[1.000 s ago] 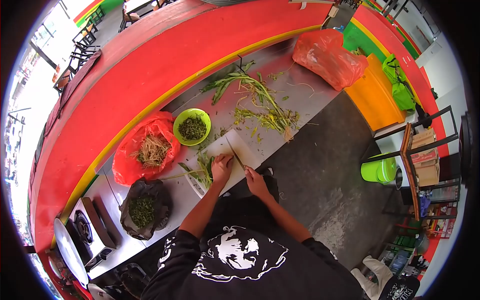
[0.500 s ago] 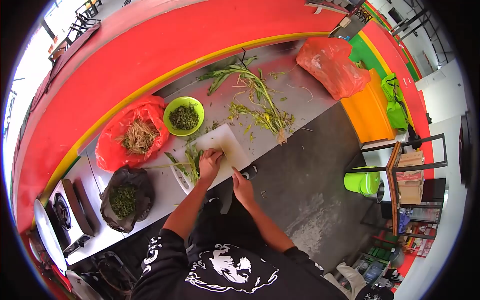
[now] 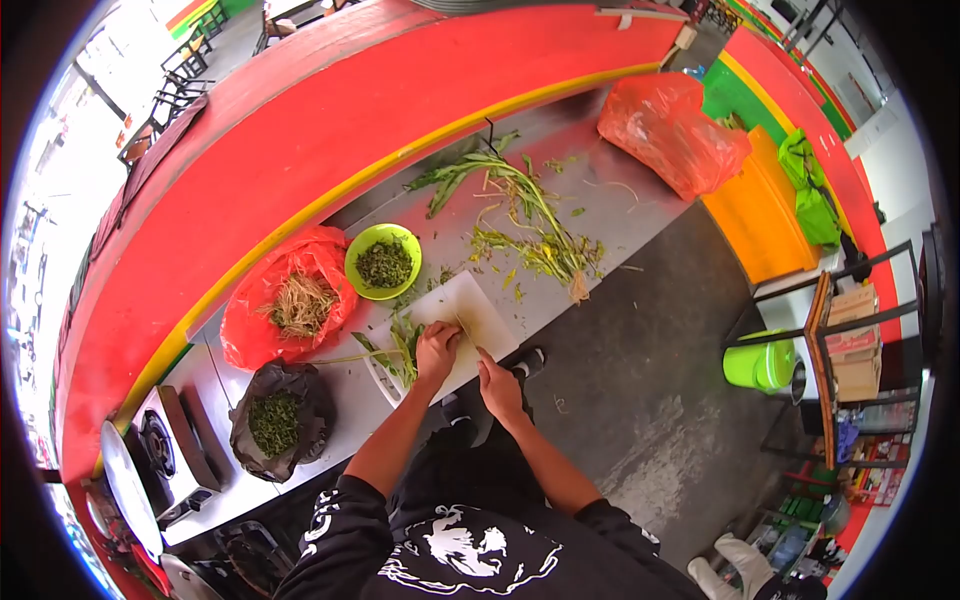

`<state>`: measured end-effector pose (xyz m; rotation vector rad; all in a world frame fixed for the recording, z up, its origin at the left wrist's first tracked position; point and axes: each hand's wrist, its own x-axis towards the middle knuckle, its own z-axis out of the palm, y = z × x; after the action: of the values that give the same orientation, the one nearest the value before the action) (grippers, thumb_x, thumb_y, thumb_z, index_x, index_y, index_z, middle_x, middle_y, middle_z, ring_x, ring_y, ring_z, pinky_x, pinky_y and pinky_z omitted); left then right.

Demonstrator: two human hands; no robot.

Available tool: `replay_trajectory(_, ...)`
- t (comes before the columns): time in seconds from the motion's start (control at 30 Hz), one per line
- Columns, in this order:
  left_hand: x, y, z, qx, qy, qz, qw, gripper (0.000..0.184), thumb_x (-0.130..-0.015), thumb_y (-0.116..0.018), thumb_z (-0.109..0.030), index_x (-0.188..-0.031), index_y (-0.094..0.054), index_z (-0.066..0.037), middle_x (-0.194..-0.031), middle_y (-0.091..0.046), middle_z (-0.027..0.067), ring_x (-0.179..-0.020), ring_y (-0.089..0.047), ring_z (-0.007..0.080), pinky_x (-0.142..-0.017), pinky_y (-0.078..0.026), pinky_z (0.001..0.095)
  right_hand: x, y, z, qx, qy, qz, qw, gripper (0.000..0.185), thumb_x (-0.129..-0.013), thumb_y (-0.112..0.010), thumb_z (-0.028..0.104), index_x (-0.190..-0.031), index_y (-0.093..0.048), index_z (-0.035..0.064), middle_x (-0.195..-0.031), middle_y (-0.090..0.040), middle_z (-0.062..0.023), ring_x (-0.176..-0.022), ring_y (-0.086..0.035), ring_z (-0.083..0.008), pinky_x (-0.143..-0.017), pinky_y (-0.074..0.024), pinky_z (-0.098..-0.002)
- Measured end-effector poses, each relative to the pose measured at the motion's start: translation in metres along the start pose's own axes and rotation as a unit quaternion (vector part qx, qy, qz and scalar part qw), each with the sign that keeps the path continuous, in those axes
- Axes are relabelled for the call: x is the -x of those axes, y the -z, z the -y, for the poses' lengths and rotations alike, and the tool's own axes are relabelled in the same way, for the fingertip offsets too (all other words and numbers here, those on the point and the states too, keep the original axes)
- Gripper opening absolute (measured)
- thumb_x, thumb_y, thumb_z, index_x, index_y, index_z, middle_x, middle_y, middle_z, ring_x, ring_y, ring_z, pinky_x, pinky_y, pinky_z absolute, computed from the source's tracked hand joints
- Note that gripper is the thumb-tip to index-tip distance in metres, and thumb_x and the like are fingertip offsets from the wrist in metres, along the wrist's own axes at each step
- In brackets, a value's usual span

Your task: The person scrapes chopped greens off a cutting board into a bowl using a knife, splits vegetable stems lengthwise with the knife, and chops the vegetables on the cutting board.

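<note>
My left hand (image 3: 437, 347) presses down on the white cutting board (image 3: 490, 303), its fingers bent over a bunch of leafy greens (image 3: 402, 350). The leaves and stalks stick out to the left of that hand. At the board's near edge, my right hand (image 3: 499, 388) is closed round the handle of a knife (image 3: 467, 328). The thin blade points away from me, just right of my left fingertips, and is hard to see against the board. Beyond the board stands a lime green bowl (image 3: 408, 240) with chopped greens (image 3: 383, 263) in it.
A red plastic bag (image 3: 245, 330) of cut stems and a black bag (image 3: 312, 400) of chopped greens lie left. Uncut leafy stalks (image 3: 540, 220) spread on the steel counter (image 3: 625, 215). Another red bag (image 3: 670, 130) sits far right. A gas stove (image 3: 165, 445) is at the left end.
The whole view has shifted, so the counter things appear further right and slightly lower. Both hands stay at the board, holding the greens and the knife.
</note>
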<state>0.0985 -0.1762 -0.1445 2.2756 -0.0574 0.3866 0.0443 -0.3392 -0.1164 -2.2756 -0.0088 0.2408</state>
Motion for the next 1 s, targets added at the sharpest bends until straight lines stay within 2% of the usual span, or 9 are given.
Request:
replay_trajectory(0.1, 0.001, -0.002, 0.001, -0.013, -0.004, 0.006, 1.0, 0.012, -0.08, -0.069, -0.007, -0.092, -0.073, -0.006, -0.091, -0.066, 0.0087, -0.088, -0.062, 0.0316, -0.079, -0.049, 0.0415, -0.017, -0.002, 0.012, 0.007, -0.023, 0.005, 1.0, 0.033, -0.1, -0.049, 0.03, -0.131, -0.056, 0.0191, -0.08, -0.067, -0.0229, -0.075, -0.063, -0.0466, -0.066, -0.0507, -0.0553)
replay_trajectory(0.17, 0.0, -0.002, 0.003, -0.002, -0.01, 0.015, 1.0, 0.012, -0.08, -0.069, -0.006, -0.092, -0.073, -0.005, -0.091, -0.066, 0.0088, -0.089, -0.062, 0.0315, -0.08, -0.049, 0.0416, -0.021, 0.0, 0.016, -0.005, -0.053, 0.016, 0.998, 0.034, -0.101, -0.046, 0.035, -0.133, -0.054, 0.0233, -0.086, -0.069, -0.0234, -0.082, -0.065, -0.0464, -0.072, -0.052, -0.0563)
replay_trajectory(0.23, -0.004, -0.002, 0.003, 0.015, -0.01, 0.008, 1.0, 0.014, -0.08, -0.069, -0.003, -0.093, -0.073, -0.003, -0.09, -0.067, 0.0112, -0.084, -0.064, 0.0316, -0.074, -0.051, 0.0397, -0.022, -0.003, 0.01, -0.003, -0.014, -0.013, 1.0, 0.032, -0.1, -0.049, 0.03, -0.129, -0.056, 0.0187, -0.083, -0.068, -0.0229, -0.077, -0.064, -0.0464, -0.067, -0.052, -0.0549)
replay_trajectory(0.33, -0.004, -0.002, 0.001, 0.011, -0.022, -0.005, 1.0, 0.015, -0.079, -0.069, -0.002, -0.094, -0.072, -0.003, -0.09, -0.067, 0.011, -0.082, -0.064, 0.0308, -0.072, -0.051, 0.0392, -0.009, -0.002, -0.001, -0.038, 0.016, -0.024, 0.999, 0.031, -0.101, -0.048, 0.03, -0.129, -0.056, 0.019, -0.082, -0.068, -0.0225, -0.077, -0.064, -0.0461, -0.067, -0.0522, -0.0548)
replay_trajectory(0.43, -0.002, -0.002, -0.002, -0.019, 0.006, 0.009, 1.0, 0.012, -0.08, -0.069, -0.006, -0.091, -0.073, -0.005, -0.089, -0.066, 0.0095, -0.084, -0.063, 0.0318, -0.077, -0.05, 0.0426, -0.005, -0.002, -0.002, 0.004, -0.003, 0.006, 1.0, 0.031, -0.101, -0.048, 0.03, -0.129, -0.056, 0.0187, -0.084, -0.068, -0.0223, -0.077, -0.064, -0.0459, -0.066, -0.0524, -0.0545)
replay_trajectory(0.57, -0.002, -0.002, -0.002, -0.01, -0.001, 0.009, 1.0, 0.012, -0.079, -0.07, -0.006, -0.091, -0.073, -0.006, -0.088, -0.066, 0.0094, -0.083, -0.063, 0.0319, -0.076, -0.05, 0.0427, -0.024, -0.003, 0.011, 0.025, -0.029, 0.027, 0.999, 0.032, -0.1, -0.049, 0.031, -0.13, -0.055, 0.0185, -0.085, -0.068, -0.0226, -0.078, -0.064, -0.0461, -0.067, -0.0521, -0.0547)
replay_trajectory(0.83, 0.0, -0.005, 0.005, 0.01, 0.016, -0.01, 1.0, 0.012, -0.08, -0.069, -0.006, -0.092, -0.073, -0.007, -0.09, -0.066, 0.009, -0.086, -0.063, 0.0312, -0.078, -0.049, 0.0424, -0.006, 0.003, 0.002, -0.019, 0.013, 0.001, 1.0, 0.032, -0.1, -0.049, 0.029, -0.129, -0.055, 0.0168, -0.085, -0.068, -0.0237, -0.081, -0.064, -0.0467, -0.07, -0.0516, -0.0557)
replay_trajectory(0.93, 0.004, -0.004, 0.003, -0.005, -0.016, -0.038, 0.999, 0.015, -0.079, -0.07, -0.003, -0.093, -0.072, -0.004, -0.089, -0.066, 0.0118, -0.084, -0.063, 0.0333, -0.077, -0.05, 0.0413, -0.007, 0.001, -0.001, 0.002, 0.015, 0.014, 1.0, 0.031, -0.101, -0.049, 0.029, -0.128, -0.056, 0.0151, -0.086, -0.067, -0.0239, -0.08, -0.064, -0.0466, -0.069, -0.0513, -0.0551)
replay_trajectory(1.0, 0.008, -0.005, 0.002, -0.011, 0.008, -0.032, 0.999, 0.015, -0.079, -0.069, -0.004, -0.094, -0.073, -0.006, -0.092, -0.066, 0.0097, -0.089, -0.062, 0.0315, -0.079, -0.048, 0.0415, -0.018, -0.001, 0.002, 0.019, 0.018, 0.02, 0.999, 0.031, -0.101, -0.049, 0.029, -0.127, -0.056, 0.0145, -0.087, -0.067, -0.0241, -0.081, -0.064, -0.0464, -0.069, -0.0511, -0.0549)
